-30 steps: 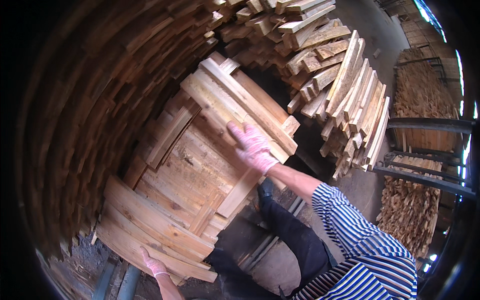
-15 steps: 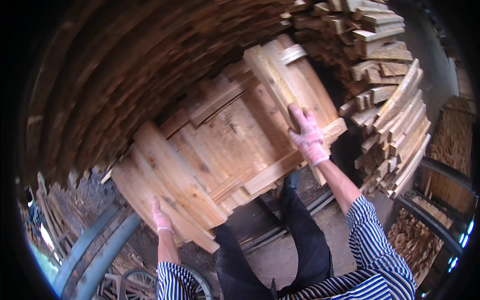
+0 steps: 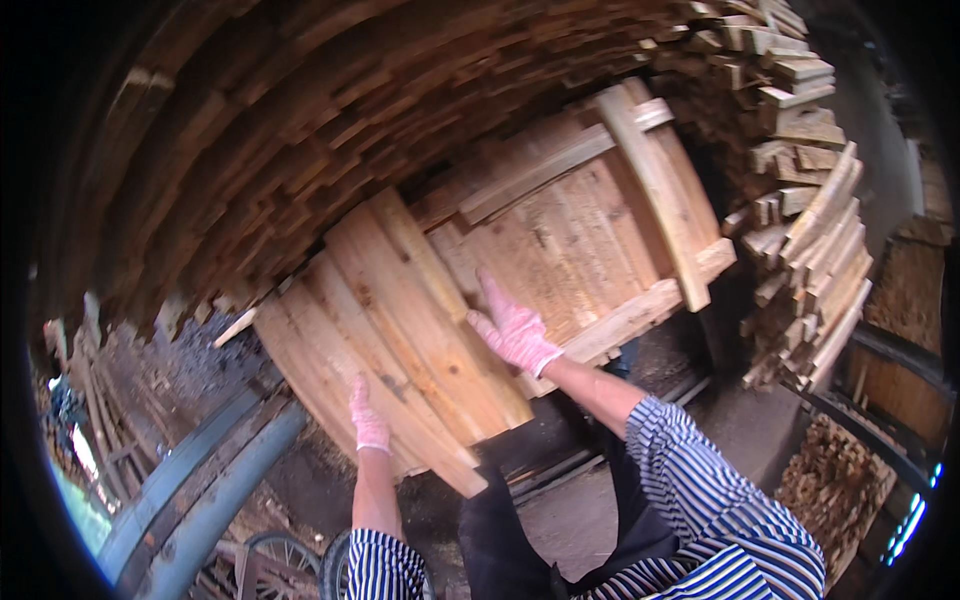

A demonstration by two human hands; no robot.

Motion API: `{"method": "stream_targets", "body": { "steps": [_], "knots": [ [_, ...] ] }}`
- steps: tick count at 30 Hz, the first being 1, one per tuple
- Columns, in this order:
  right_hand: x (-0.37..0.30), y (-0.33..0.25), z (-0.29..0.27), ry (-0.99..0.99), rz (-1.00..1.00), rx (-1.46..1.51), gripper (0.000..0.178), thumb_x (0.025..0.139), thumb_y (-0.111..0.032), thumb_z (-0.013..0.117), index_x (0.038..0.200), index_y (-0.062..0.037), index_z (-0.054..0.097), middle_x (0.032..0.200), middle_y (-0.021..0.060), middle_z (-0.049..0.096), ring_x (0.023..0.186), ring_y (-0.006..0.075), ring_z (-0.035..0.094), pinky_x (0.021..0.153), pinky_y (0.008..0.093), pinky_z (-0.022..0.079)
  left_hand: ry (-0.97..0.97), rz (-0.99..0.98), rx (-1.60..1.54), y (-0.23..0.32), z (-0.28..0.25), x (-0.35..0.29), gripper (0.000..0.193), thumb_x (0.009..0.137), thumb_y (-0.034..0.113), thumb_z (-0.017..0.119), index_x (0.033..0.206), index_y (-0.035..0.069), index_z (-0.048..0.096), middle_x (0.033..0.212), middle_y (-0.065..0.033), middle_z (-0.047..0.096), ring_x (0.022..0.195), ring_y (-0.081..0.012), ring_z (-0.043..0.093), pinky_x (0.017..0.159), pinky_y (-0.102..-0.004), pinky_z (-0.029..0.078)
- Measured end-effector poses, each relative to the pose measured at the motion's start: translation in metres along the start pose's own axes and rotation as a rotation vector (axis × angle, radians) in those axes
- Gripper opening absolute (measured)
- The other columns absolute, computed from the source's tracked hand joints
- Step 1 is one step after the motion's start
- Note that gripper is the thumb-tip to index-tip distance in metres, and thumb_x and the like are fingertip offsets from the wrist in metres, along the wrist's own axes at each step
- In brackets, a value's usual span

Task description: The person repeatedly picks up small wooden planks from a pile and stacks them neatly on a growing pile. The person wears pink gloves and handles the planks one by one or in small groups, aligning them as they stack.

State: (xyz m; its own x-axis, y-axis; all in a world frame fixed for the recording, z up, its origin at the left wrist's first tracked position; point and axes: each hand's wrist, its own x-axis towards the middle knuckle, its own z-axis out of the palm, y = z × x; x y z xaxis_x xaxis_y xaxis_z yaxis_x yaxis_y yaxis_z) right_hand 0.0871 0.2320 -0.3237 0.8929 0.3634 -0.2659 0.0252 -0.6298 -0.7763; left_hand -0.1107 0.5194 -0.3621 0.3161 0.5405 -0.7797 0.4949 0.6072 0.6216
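Across the middle lies a stack of sawn wooden boards, with cross pieces over more boards to the right. My left hand, in a pinkish work glove, is stretched out against the board ends at the lower left. Its thumb points upward; the other fingers are mostly hidden. My right hand, gloved likewise, has thumb and fingers apart and touches the right side of the left-hand boards. A narrow cross piece stands out near the right end, with a long strip along the back.
A tall wall of stacked lumber rises behind the boards. More board ends jut out at the right. Blue metal rails stand at the lower left, near a spoked wheel. Dark metal bars cross the right side.
My right hand has left the right-hand cross piece and moved left to the side of the left boards. That cross piece now lies farther right. My left hand stays at the board ends.
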Motion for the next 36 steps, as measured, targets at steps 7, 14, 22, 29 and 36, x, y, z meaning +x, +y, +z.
{"method": "stream_targets", "body": {
  "steps": [7,14,22,29,36],
  "knots": [
    [0.067,0.196,-0.231,0.407,0.242,-1.027,0.082,0.092,-0.020,0.067,0.162,-0.0329,0.026,0.151,0.0251,0.044,0.127,0.0348,0.054,0.097,0.0418,0.051,-0.009,0.075,0.148,0.018,0.032,-0.005,0.080,0.093,0.049,0.070,0.153,0.003,0.044,0.158,-0.0118,0.042,0.145,-0.0258,0.037,0.122,-0.0436,0.025],
    [0.032,0.115,-0.130,0.219,0.194,-0.395,0.073,0.091,-0.013,0.067,0.156,-0.0324,0.040,0.141,0.0259,0.048,0.089,0.0222,0.061,0.059,0.0259,0.055,0.024,-0.042,0.087,0.020,0.017,-0.015,0.080,0.090,0.050,0.072,0.151,0.004,0.047,0.153,-0.0108,0.049,0.140,-0.0260,0.044,0.117,-0.0432,0.033],
    [0.032,-0.031,0.025,-0.071,0.190,-0.069,0.068,0.099,-0.050,0.050,0.158,-0.0198,0.036,0.156,0.0314,0.037,0.139,0.0467,0.043,0.120,0.0463,0.033,0.001,0.092,0.168,0.020,0.005,0.000,0.077,0.094,0.047,0.068,0.154,0.004,0.044,0.157,-0.0141,0.043,0.144,-0.0270,0.038,0.120,-0.0428,0.028],
    [0.001,-0.027,-0.008,-0.017,0.108,-0.361,0.076,0.095,-0.049,0.056,0.156,-0.0075,0.034,0.153,0.0308,0.038,0.136,0.0459,0.045,0.114,0.0486,0.038,-0.178,0.039,0.194,0.013,0.002,-0.009,0.089,0.095,0.064,0.056,0.158,0.005,0.034,0.164,-0.0132,0.034,0.151,-0.0307,0.028,0.124,-0.0451,0.020],
    [-0.168,0.058,-0.153,0.034,0.515,-0.098,0.082,0.092,-0.046,0.060,0.158,-0.0082,0.028,0.161,0.0289,0.030,0.148,0.0435,0.033,0.120,0.0460,0.032,-0.061,0.182,1.517,0.077,-0.008,0.011,0.077,0.096,0.065,0.052,0.131,-0.004,0.062,0.115,-0.0234,0.071,0.104,-0.0388,0.065,0.092,-0.0451,0.049]
  ]
}}
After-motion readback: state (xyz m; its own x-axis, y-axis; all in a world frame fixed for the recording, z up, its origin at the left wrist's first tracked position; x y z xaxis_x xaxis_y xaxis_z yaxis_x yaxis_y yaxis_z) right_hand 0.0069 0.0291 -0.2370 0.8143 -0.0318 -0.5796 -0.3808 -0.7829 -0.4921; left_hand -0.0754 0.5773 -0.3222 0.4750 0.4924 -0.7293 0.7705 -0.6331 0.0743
